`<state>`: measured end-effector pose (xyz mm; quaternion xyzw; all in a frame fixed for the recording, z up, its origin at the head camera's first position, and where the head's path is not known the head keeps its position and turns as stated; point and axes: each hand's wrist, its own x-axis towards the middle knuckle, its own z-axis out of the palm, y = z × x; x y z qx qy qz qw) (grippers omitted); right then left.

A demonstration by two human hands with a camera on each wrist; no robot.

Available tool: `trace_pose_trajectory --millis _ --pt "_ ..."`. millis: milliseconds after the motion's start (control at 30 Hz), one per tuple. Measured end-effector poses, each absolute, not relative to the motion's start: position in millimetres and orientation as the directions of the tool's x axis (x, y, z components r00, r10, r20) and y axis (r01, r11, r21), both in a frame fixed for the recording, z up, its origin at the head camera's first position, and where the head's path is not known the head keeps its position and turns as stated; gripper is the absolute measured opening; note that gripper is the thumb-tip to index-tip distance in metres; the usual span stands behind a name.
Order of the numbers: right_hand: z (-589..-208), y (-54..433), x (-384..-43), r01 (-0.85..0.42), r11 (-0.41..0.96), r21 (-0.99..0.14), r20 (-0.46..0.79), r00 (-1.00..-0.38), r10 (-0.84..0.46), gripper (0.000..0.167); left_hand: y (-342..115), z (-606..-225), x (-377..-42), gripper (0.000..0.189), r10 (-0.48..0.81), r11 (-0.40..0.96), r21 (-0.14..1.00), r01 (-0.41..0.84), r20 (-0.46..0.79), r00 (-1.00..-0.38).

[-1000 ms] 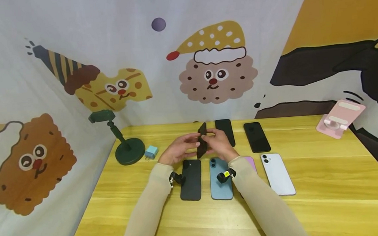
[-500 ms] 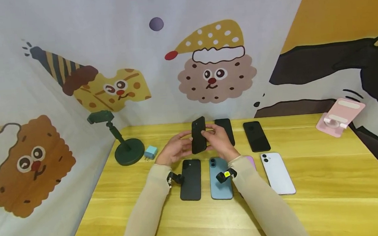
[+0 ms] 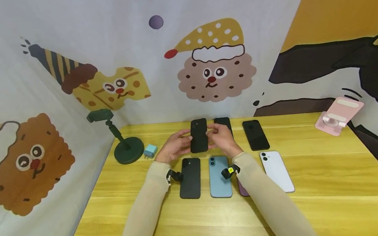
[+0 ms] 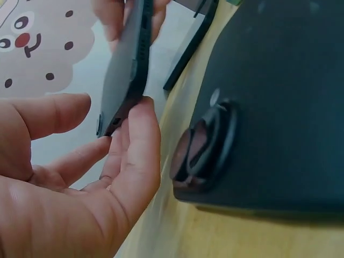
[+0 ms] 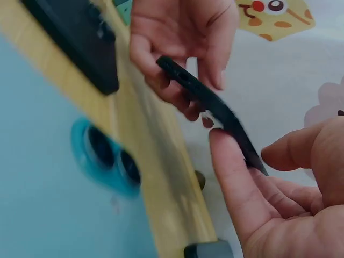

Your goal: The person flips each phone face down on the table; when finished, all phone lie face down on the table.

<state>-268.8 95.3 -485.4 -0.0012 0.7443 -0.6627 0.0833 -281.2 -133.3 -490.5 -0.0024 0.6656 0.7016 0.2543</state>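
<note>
Head view shows a person's left hand [image 3: 173, 146] and right hand [image 3: 223, 139] holding a black phone [image 3: 199, 135] between them, raised over the rear part of the wooden table [image 3: 333, 169], its camera side towards the wearer. Bent fingers of each hand grip one long edge. Both wrist views show the thumbs standing off a little, though blur makes it hard to say whether either one touches.

That hold looks light. If one side's fingers ease off, the phone would probably pivot on the other hand and drop, since little clamps its faces. It could then strike the dark grey phone [image 3: 189, 178] or the blue phone [image 3: 219, 176], both lying camera side up just in front of the hands. A dip of either arm might also nudge these two. The right sleeve [image 3: 265, 197] passes over the purple phone [image 3: 242, 188], hiding much of it, and the white phone [image 3: 277, 171] lies beside that forearm; a sideways sweep could shift both. Behind the right hand lies the rear phone [image 3: 223, 121], near enough for knuckles to catch.
</note>
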Motion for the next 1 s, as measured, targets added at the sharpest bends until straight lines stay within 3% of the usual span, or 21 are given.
trace_pose_trajectory --millis 433,1000 --pt "-502 93 -269 0.126 0.269 -0.955 -0.158 -0.982 -0.1 0.051 -130 -489 -283 0.057 0.304 0.203 0.931 -0.302 -0.353 -0.885" --pt "-489 92 -258 0.105 0.457 -0.883 -0.152 -0.986 -0.066 0.059 -125 -484 -280 0.053 0.294 0.236 0.915 -0.328 -0.389 -0.873"
